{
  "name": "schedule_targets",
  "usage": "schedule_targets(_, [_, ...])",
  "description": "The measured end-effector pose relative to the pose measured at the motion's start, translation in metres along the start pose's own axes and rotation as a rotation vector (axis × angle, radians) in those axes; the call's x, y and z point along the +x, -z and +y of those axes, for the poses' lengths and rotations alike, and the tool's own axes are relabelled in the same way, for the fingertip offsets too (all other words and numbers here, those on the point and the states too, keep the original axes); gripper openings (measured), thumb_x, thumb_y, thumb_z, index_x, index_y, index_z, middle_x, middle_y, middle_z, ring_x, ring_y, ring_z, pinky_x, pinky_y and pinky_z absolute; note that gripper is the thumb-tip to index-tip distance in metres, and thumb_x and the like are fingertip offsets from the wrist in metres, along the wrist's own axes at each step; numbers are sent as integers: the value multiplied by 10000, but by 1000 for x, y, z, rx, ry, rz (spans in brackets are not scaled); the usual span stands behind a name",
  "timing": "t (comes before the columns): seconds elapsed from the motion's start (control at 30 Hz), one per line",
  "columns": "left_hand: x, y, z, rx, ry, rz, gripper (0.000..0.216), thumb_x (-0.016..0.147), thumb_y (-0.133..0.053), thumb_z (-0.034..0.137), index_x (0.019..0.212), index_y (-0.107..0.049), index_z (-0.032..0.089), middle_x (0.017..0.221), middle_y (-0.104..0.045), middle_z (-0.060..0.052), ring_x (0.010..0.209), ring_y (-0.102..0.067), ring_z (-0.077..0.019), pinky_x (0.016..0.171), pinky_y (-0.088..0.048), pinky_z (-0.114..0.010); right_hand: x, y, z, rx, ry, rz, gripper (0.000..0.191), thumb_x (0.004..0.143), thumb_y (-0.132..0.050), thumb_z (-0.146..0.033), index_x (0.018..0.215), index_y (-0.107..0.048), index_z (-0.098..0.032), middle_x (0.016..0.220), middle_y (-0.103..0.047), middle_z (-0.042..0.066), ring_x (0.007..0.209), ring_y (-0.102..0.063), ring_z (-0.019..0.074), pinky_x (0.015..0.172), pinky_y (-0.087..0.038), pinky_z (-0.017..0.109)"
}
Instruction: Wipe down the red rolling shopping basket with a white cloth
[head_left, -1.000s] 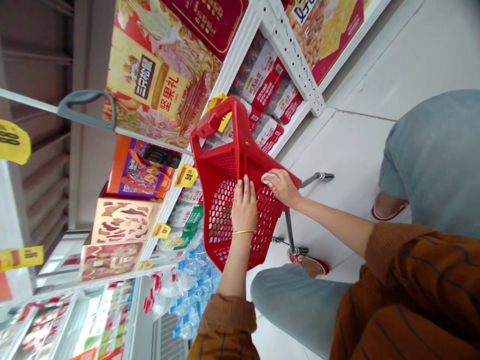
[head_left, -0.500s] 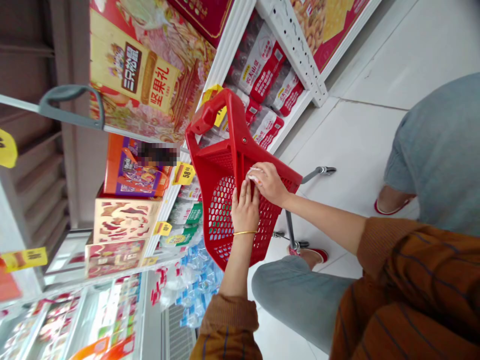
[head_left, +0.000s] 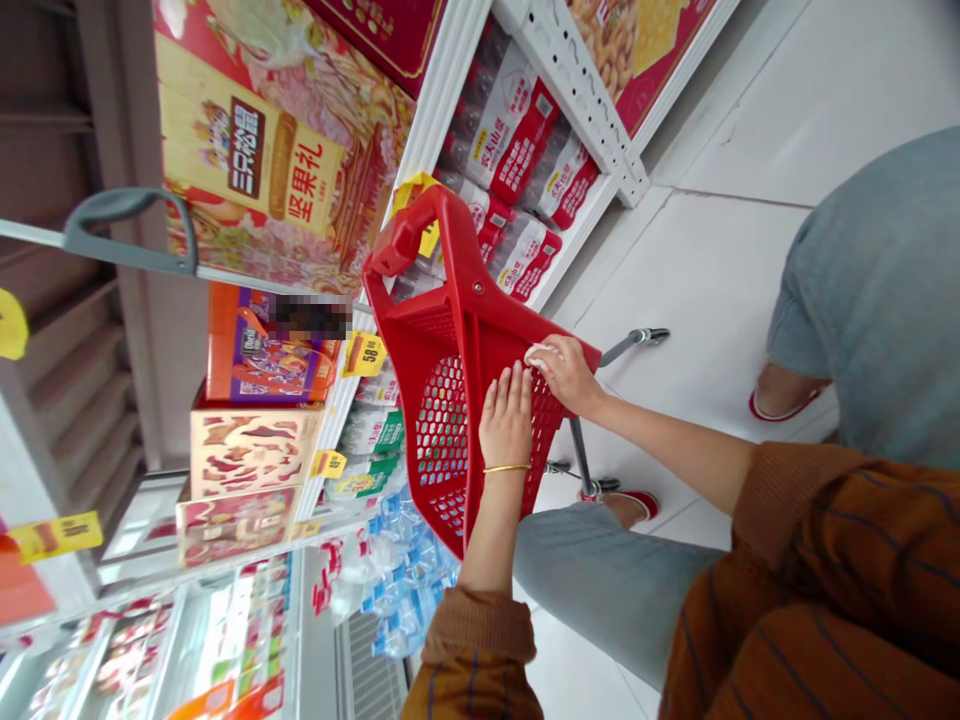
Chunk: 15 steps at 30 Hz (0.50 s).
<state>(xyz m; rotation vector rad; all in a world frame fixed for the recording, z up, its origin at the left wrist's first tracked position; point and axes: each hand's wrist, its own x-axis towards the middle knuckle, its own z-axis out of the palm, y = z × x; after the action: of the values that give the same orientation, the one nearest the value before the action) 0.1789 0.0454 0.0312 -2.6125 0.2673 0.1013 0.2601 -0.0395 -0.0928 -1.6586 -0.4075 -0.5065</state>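
A red plastic shopping cart basket point(head_left: 501, 285) with perforated walls stands tilted in the view, in front of me. My left hand point(head_left: 506, 415), with a thin gold bangle at the wrist, rests flat on the basket's side wall with its fingers stretched out. My right hand point(head_left: 568, 375) is closed on a crumpled white wipe point(head_left: 541, 356) and presses it against the same wall, just beside the left fingertips. Metal legs point(head_left: 622, 346) with small casters show below the basket. A grey handle point(head_left: 131, 265) on a metal bar extends to the left.
Shelves with packs of red-labelled water bottles point(head_left: 517, 150) and boxed snack gifts point(head_left: 277, 150) stand right behind the cart. Blue-tinted bottles point(head_left: 409, 570) are stacked farther along. My jeans-clad legs point(head_left: 622, 590) are close by, over a tiled floor point(head_left: 720, 270).
Both hands have slid along the basket's side wall toward its lower edge, away from the top rim. The right hand has moved slightly farther from the left, showing more of the wipe.
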Motion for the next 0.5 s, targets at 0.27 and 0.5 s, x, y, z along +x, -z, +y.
schedule_targets(0.27, [8,-22,22,-52,98,73,541,938,-356,119,1477,-312,150,1563,-261,-94,1466,-178,-249,1191,-239,-513,-16,8,16,8,-67,9,258,965,-413,-309,1100,-620,-231,1124,-531,106,1071,-508,247,958,-455,456])
schedule_targets(0.5, [8,-39,31,-138,211,118,500,976,-310,190,1476,-328,192,1562,-247,-74,1468,-172,-238,1196,-193,-527,-11,0,1,13,76,-21,254,966,-413,-323,1091,-614,-231,1141,-548,106,1078,-501,241,964,-443,459])
